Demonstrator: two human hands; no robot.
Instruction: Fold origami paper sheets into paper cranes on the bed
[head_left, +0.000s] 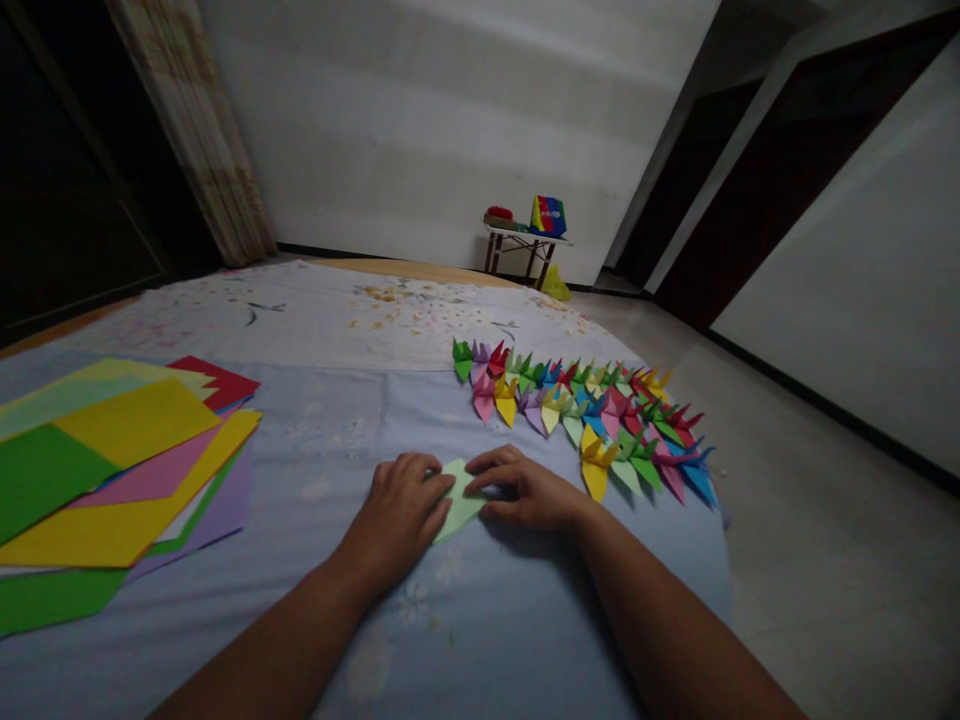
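Note:
A small folded piece of pale green origami paper [459, 508] lies on the cloth in front of me. My left hand [397, 512] grips its left edge, with bent fingers on top and the thumb close by. From the other side, my right hand [529, 490] holds the upper right part between the thumb and curled fingers. The fingers hide parts of the paper, so its exact fold does not show. Beyond my right hand stand rows of folded paper cranes in many colours, among them a yellow crane [598, 462] and a blue crane [696, 472].
Loose coloured paper sheets [161, 425] overlap at the left. A pale blue flowered cloth [322, 500] covers the table, whose edge curves away at the right. Near the back wall, a small stand [525, 237] carries a multicoloured box [548, 215] and a red item [499, 212].

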